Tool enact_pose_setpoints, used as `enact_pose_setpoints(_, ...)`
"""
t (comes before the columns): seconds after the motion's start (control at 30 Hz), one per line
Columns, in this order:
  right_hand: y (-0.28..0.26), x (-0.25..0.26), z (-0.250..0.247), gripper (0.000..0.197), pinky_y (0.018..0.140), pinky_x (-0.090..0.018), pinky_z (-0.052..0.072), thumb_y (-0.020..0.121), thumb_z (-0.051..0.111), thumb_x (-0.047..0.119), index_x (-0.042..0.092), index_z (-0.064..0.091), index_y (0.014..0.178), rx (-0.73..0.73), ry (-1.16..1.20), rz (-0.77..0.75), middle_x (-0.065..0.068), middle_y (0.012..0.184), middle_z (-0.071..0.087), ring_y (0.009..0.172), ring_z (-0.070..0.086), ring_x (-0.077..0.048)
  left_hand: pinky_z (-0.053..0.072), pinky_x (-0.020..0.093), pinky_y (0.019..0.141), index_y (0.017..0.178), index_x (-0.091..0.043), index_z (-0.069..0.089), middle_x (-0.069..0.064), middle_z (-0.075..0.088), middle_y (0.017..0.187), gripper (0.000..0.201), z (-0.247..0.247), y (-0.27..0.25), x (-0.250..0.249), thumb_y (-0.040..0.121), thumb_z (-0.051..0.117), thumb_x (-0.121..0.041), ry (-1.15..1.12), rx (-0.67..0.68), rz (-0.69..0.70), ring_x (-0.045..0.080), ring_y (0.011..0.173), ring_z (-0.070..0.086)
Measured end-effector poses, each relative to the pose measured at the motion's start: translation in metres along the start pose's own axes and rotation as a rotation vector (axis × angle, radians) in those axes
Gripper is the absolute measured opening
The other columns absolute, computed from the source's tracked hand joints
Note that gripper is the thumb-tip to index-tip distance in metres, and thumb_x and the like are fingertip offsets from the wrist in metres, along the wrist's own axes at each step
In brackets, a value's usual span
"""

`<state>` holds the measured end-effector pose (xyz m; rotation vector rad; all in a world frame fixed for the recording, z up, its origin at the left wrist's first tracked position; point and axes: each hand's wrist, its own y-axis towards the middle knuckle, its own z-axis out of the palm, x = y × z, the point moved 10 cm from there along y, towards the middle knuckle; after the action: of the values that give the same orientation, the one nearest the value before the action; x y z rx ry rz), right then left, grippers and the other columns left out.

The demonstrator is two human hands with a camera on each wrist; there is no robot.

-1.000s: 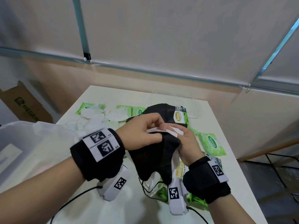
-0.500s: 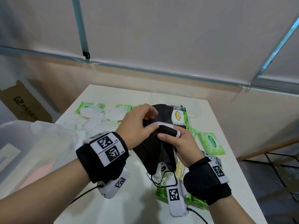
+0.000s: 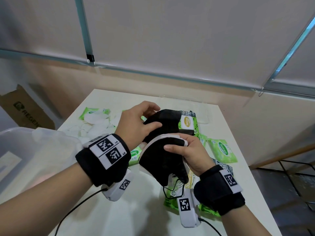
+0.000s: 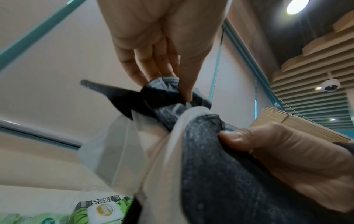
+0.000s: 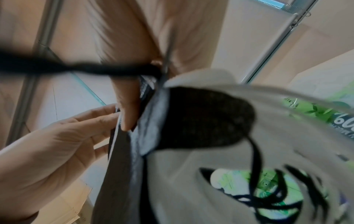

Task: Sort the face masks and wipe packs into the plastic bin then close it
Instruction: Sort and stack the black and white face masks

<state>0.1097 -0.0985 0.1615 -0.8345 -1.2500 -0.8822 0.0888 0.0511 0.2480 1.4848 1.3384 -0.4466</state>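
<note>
- Right now my right hand holds a stack of soft fabric face masks, black ones with white ones sandwiched in, up above the pale table; my thumb lies across the black front and my fingers curl behind, so the stack is pinched at its top edge.
- My left hand grips the upper black mask, thumb pressing on top and fingertips curled over its far edge.
- These feel like nothing: light, limp cloth that folds wherever I squeeze, so I judge the firmest hold is across the whole stack near the middle fold, not at a corner.
- The thin black ear loops dangle below and could snag on my wrist camera or on the packs beneath; I would gather them in before moving.
- The green plastic wipe packs lie scattered on the table, looking smooth and squashy, best taken flat by the sides.
- The clear plastic bin waits at my left, open on top.
</note>
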Motion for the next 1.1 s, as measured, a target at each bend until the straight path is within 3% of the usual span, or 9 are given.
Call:
enact_pose_setpoints(0.13, -0.001, 0.005, 0.002, 0.027, 0.079, -0.029, 0.056, 0.075, 0.066, -0.011, 0.006, 0.071, 0.096, 0.008, 0.005, -0.02, -0.012, 0.088, 0.072, 0.083, 0.068, -0.022, 0.047, 0.013, 0.074, 0.083, -0.033, 0.065, -0.012, 0.064, 0.078, 0.03, -0.005, 0.002, -0.007, 0.074, 0.075, -0.006, -0.048, -0.033, 0.042, 0.001, 0.076, 0.058)
enact_pose_setpoints(0.23, 0.0, 0.011, 0.003, 0.027, 0.077, -0.028, 0.056, 0.075, 0.065, -0.011, 0.008, 0.071, 0.093, 0.004, 0.027, -0.039, -0.009, 0.085, 0.072, 0.081, 0.068, -0.02, 0.045, 0.011, 0.072, 0.075, -0.035, 0.064, -0.013, 0.065, 0.078, 0.029, -0.011, 0.005, -0.01, 0.078, 0.072, -0.007, -0.077, -0.076, 0.047, -0.002, 0.075, 0.058)
enact_pose_setpoints(0.33, 0.0, 0.016, 0.004, 0.026, 0.076, -0.027, 0.055, 0.073, 0.067, -0.009, 0.008, 0.072, 0.091, 0.016, 0.048, -0.058, -0.009, 0.083, 0.072, 0.08, 0.068, -0.019, 0.047, 0.014, 0.07, 0.075, -0.036, 0.063, -0.018, 0.065, 0.074, 0.019, -0.016, 0.008, -0.015, 0.077, 0.069, -0.018, -0.128, -0.073, 0.055, -0.003, 0.074, 0.058)
enact_pose_setpoints(0.43, 0.0, 0.019, 0.002, 0.028, 0.073, -0.025, 0.055, 0.065, 0.074, -0.007, 0.011, 0.074, 0.087, 0.028, 0.078, -0.075, -0.008, 0.081, 0.072, 0.078, 0.068, -0.018, 0.044, 0.011, 0.069, 0.077, -0.033, 0.061, -0.024, 0.062, 0.069, 0.011, -0.022, 0.012, -0.021, 0.076, 0.062, -0.022, -0.193, -0.06, 0.059, -0.005, 0.069, 0.056)
enact_pose_setpoints(0.6, 0.001, 0.021, 0.0, 0.025, 0.072, -0.027, 0.056, 0.063, 0.069, -0.002, 0.015, 0.075, 0.081, 0.043, 0.168, -0.083, -0.009, 0.08, 0.071, 0.078, 0.068, -0.02, 0.049, 0.017, 0.071, 0.08, -0.024, 0.062, -0.016, 0.065, 0.069, 0.012, -0.027, 0.015, -0.026, 0.078, 0.063, -0.012, -0.379, -0.045, 0.033, 0.002, 0.069, 0.06)
enact_pose_setpoints(0.73, 0.0, 0.024, 0.003, 0.024, 0.067, -0.025, 0.055, 0.062, 0.068, -0.003, 0.016, 0.074, 0.076, 0.08, 0.191, -0.094, -0.005, 0.074, 0.07, 0.072, 0.067, -0.017, 0.051, 0.016, 0.07, 0.084, -0.017, 0.062, -0.013, 0.066, 0.067, 0.02, -0.027, 0.017, -0.011, 0.088, 0.058, 0.002, -0.479, -0.079, -0.083, 0.001, 0.066, 0.061)
enact_pose_setpoints(0.87, 0.003, 0.018, 0.001, 0.04, 0.07, -0.027, 0.055, 0.055, 0.077, 0.003, 0.001, 0.064, 0.093, 0.082, 0.279, -0.064, -0.012, 0.081, 0.069, 0.076, 0.067, -0.022, 0.051, 0.017, 0.067, 0.084, -0.017, 0.063, -0.007, 0.066, 0.07, 0.019, -0.024, 0.016, 0.003, 0.089, 0.056, 0.0, -0.492, -0.08, -0.171, 0.003, 0.065, 0.061)
enact_pose_setpoints(1.0, 0.004, 0.014, -0.006, 0.028, 0.069, -0.027, 0.056, 0.059, 0.072, -0.003, 0.006, 0.061, 0.083, 0.023, 0.296, -0.064, -0.01, 0.076, 0.067, 0.072, 0.066, -0.021, 0.052, 0.015, 0.068, 0.093, -0.009, 0.063, -0.001, 0.067, 0.076, 0.013, -0.018, 0.014, 0.007, 0.091, 0.053, -0.001, -0.502, -0.023, -0.212, 0.004, 0.066, 0.062)
enact_pose_setpoints(1.1, 0.004, 0.015, -0.006, 0.025, 0.068, -0.026, 0.056, 0.06, 0.072, -0.003, 0.01, 0.061, 0.078, 0.019, 0.274, -0.077, -0.008, 0.074, 0.066, 0.069, 0.065, -0.02, 0.051, 0.017, 0.065, 0.089, -0.01, 0.065, -0.002, 0.068, 0.073, 0.005, -0.013, 0.012, 0.013, 0.088, 0.061, -0.011, -0.422, 0.038, -0.267, 0.006, 0.066, 0.063)
